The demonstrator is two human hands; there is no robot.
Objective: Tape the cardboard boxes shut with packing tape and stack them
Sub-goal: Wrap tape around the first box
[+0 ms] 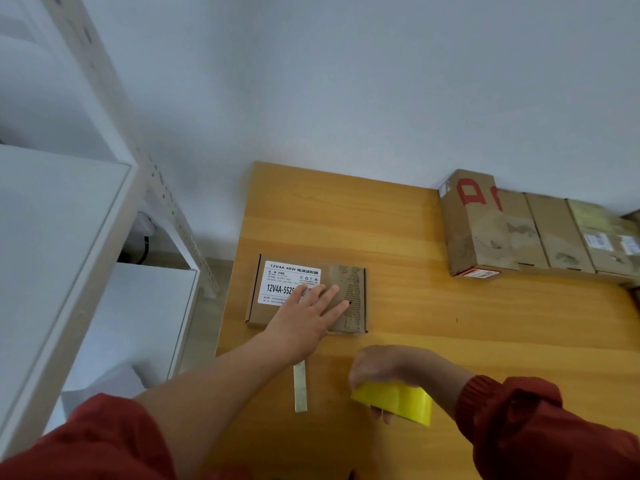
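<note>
A flat cardboard box (273, 317) with a white printed label lies near the left edge of the wooden table (398, 237). My left hand (308, 317) rests flat on its top, fingers straight and spread. Nearer to me, my right hand (377, 372) grips a roll of yellow packing tape (398, 400) just above the table. A loose strip of tape (300, 386) lies on the table between my two arms.
A row of several cardboard boxes (519, 233) stands along the back right of the table against the wall; the leftmost bears red letters. A white metal shelving unit (69, 220) stands to the left of the table.
</note>
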